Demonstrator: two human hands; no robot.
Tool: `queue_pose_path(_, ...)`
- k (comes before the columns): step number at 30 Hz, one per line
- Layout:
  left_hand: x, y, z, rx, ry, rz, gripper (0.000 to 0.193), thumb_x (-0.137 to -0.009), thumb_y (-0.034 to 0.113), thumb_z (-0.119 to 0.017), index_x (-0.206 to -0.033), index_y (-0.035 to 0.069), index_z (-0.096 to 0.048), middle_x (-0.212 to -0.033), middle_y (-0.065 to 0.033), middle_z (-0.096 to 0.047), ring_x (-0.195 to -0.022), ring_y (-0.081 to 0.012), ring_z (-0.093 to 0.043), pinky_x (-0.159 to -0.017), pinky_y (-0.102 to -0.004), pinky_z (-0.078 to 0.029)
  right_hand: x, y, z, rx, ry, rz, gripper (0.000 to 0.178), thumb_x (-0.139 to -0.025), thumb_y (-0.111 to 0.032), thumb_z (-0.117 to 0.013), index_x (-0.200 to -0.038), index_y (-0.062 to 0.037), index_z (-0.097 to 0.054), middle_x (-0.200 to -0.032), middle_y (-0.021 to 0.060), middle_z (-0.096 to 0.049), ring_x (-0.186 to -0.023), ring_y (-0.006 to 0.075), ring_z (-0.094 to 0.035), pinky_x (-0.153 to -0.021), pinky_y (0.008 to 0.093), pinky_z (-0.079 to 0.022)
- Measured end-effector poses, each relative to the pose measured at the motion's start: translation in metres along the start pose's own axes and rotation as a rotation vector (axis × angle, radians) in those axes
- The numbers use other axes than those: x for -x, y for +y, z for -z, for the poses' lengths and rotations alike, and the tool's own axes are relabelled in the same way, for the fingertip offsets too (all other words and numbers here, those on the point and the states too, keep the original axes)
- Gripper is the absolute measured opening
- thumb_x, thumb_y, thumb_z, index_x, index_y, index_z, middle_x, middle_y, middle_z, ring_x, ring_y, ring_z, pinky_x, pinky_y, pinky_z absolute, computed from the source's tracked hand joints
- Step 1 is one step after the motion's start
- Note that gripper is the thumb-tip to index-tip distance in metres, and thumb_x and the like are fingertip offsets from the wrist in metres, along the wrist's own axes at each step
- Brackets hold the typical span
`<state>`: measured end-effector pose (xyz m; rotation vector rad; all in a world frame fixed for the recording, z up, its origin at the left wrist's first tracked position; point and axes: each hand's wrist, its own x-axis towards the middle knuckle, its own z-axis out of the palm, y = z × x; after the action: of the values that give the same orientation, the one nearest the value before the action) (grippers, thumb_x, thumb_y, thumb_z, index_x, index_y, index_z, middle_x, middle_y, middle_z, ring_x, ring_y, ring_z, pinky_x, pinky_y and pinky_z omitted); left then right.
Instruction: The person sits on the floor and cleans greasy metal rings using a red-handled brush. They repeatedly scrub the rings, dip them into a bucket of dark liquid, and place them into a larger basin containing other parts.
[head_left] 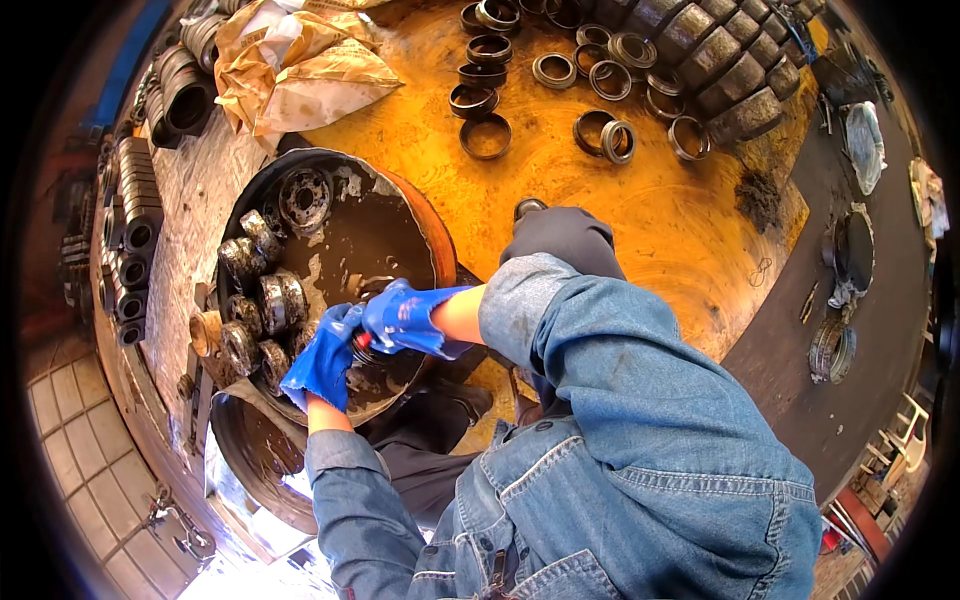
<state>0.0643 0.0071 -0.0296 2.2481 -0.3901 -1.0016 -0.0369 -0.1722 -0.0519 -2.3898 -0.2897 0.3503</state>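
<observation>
Both my hands wear blue gloves and meet over the near right part of a round drum basin [432, 225] of murky brown liquid. My left hand [325, 358] is closed at a dark, ridged metal part [372, 354], mostly hidden by the gloves. My right hand [405, 318] is closed just beside it, and a small red piece [361, 341] shows between the two. What the right fingers grip is hidden. Left of my hands, several wet, ribbed metal rollers [284, 302] pile up in the basin. A round metal part with holes [304, 200] lies at its far side.
Several metal rings [486, 136] lie on the yellow-stained floor [640, 235] ahead. Stacked dark cylinders [715, 70] stand at the far right. Crumpled brown paper sacks [305, 75] lie beyond the basin. Rows of metal parts [138, 225] line the left. A second drum [250, 455] sits nearer me.
</observation>
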Motion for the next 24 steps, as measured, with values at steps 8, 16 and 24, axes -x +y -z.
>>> queue_pose_path(8,0.001,-0.011,0.003,0.016,0.005,0.017,0.064,-0.096,0.040,-0.066,-0.135,-0.009,-0.053,-0.128,-0.0253,-0.063,-0.118,-0.0304,-0.061,-0.100,-0.0389,-0.049,0.028,0.022,0.036,-1.651,-0.215,-0.263,0.038,-0.093,-0.039,-0.067,-0.107,-0.0048,-0.074,-0.099,0.0070,-0.074,-0.093,0.0150,-0.066,-0.076,0.0309,-0.048)
queue_pose_path(16,-0.017,-0.022,0.000,0.024,-0.019,0.020,0.064,-0.096,0.040,-0.066,-0.135,-0.009,-0.053,-0.128,-0.0255,-0.063,-0.117,-0.0302,-0.062,-0.099,-0.0388,-0.049,0.010,0.005,0.021,-0.300,-0.038,-0.125,0.039,-0.093,-0.044,-0.056,-0.103,-0.0110,-0.075,-0.091,0.0138,-0.074,-0.080,0.0324,-0.071,-0.073,0.0408,-0.053)
queue_pose_path(24,0.012,-0.029,-0.039,-0.004,0.421,0.002,0.063,-0.093,0.036,-0.070,-0.134,-0.009,-0.054,-0.125,-0.0261,-0.065,-0.112,-0.0315,-0.065,-0.097,-0.0401,-0.051,0.009,-0.011,0.035,-0.038,-0.156,-0.086,0.033,-0.078,-0.034,-0.070,-0.107,-0.0198,-0.076,-0.106,0.0037,-0.076,-0.100,0.0281,-0.072,-0.081,0.0471,-0.053)
